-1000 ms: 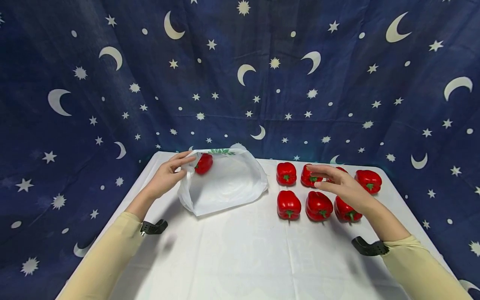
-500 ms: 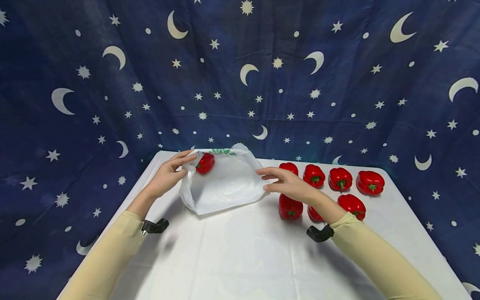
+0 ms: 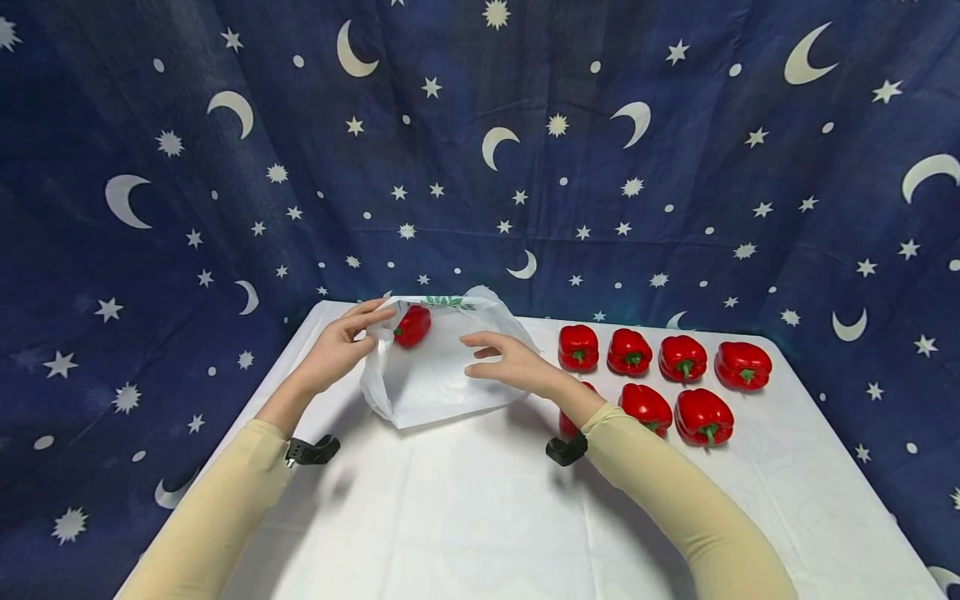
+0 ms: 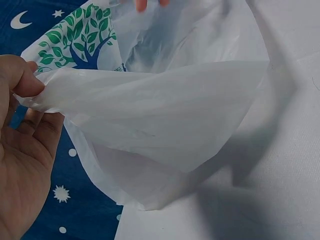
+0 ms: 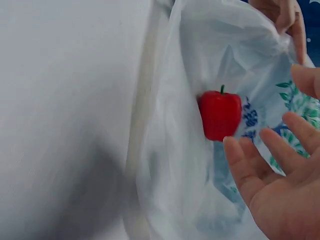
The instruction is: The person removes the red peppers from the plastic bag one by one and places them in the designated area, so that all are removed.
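Observation:
A white plastic bag [image 3: 427, 392] with a green tree print lies with its mouth held up. My left hand [image 3: 333, 350] pinches the left end of its rim between thumb and fingers, as the left wrist view also shows at the gathered plastic [image 4: 55, 90]. Inside sits one red bell pepper [image 3: 412, 327], its stem visible in the right wrist view. Over the bag's right part hovers my right hand [image 3: 513, 365], fingers spread and loosely bent, holding nothing. Its fingertips come close to the pepper [image 5: 220, 117] in the right wrist view; contact cannot be judged.
Several more red bell peppers [image 3: 682, 358] stand in two rows on the right of the white-covered table [image 3: 480, 517]. My right forearm partly covers a front-row pepper [image 3: 567, 423]. A dark blue curtain [image 3: 450, 150] with moons and stars rises behind the table.
My right hand has swept left from above the pepper rows to over the bag, carrying nothing visible. My left hand keeps its pinch on the rim. The head view shifts slightly.

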`<action>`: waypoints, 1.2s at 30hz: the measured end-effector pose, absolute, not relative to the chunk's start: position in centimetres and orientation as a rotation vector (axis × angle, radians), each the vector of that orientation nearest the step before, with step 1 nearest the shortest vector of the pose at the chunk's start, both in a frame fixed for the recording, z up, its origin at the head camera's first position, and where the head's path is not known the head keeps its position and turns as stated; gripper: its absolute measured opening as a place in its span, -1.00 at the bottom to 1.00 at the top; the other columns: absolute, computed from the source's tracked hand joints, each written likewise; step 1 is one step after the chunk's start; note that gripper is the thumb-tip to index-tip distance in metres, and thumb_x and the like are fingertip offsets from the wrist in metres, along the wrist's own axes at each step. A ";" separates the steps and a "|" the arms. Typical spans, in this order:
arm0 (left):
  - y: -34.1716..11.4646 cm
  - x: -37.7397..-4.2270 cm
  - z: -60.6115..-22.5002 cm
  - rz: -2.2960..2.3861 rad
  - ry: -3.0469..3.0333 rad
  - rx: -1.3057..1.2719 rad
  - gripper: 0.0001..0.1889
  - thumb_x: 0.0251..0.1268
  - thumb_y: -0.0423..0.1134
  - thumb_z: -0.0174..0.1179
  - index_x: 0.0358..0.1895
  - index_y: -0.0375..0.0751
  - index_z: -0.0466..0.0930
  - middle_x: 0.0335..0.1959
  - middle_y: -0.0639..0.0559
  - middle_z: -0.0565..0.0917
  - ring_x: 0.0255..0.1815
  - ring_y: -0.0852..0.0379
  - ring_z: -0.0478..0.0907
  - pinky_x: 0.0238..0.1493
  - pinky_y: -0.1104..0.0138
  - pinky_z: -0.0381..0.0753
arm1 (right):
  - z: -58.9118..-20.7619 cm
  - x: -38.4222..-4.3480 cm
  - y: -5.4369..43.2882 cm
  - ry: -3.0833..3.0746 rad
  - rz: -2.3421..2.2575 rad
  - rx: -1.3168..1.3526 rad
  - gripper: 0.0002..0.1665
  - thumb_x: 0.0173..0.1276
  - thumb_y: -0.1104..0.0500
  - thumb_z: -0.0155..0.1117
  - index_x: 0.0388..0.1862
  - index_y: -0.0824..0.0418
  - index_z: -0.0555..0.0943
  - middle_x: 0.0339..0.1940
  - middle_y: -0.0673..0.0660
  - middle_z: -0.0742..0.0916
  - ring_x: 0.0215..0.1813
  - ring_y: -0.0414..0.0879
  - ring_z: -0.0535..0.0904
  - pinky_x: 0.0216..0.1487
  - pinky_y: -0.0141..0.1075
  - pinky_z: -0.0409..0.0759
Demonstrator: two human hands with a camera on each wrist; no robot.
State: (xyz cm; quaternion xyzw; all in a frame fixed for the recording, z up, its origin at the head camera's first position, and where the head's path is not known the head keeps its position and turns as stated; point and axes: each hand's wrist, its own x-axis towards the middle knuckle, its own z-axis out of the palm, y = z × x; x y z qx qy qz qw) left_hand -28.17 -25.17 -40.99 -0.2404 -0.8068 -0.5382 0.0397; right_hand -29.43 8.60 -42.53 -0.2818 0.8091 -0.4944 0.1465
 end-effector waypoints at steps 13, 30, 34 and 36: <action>-25.0 -28.5 -40.7 -1.638 -2.506 -0.703 -0.49 0.43 -0.52 0.00 0.41 -0.21 0.53 0.59 0.05 0.24 0.61 0.05 0.06 0.45 0.05 0.19 | -45.4 -33.8 1.0 2.385 -1.613 -0.569 -0.13 0.31 0.05 0.45 0.52 0.31 0.37 0.52 0.24 0.44 0.44 0.36 0.37 0.25 0.01 0.53; -24.5 -28.1 -40.9 -1.656 -2.522 -0.677 -0.50 0.46 -0.48 0.00 0.41 -0.16 0.54 0.57 0.10 0.25 0.62 0.07 0.04 0.46 0.05 0.22 | -47.4 -36.8 -4.3 2.476 -1.771 -0.362 -0.11 0.23 0.11 0.52 0.50 0.32 0.40 0.45 0.25 0.52 0.46 0.12 0.40 0.42 -0.04 0.36; -24.5 -28.1 -41.0 -1.669 -2.502 -0.685 -0.49 0.45 -0.49 0.01 0.41 -0.16 0.54 0.58 0.07 0.25 0.62 0.06 0.02 0.38 0.34 0.28 | -47.4 -37.3 -5.2 2.553 -1.750 -0.407 -0.11 0.18 0.15 0.56 0.46 0.34 0.44 0.38 0.25 0.58 0.39 0.08 0.46 0.42 -0.13 0.35; -24.4 -28.1 -41.1 -1.686 -2.486 -0.694 -0.49 0.44 -0.51 0.01 0.41 -0.16 0.54 0.58 0.06 0.25 0.63 0.06 0.02 0.34 0.42 0.29 | -47.4 -37.5 -5.5 2.596 -1.725 -0.393 -0.12 0.15 0.15 0.57 0.45 0.30 0.47 0.35 0.22 0.59 0.37 0.05 0.47 0.40 -0.16 0.37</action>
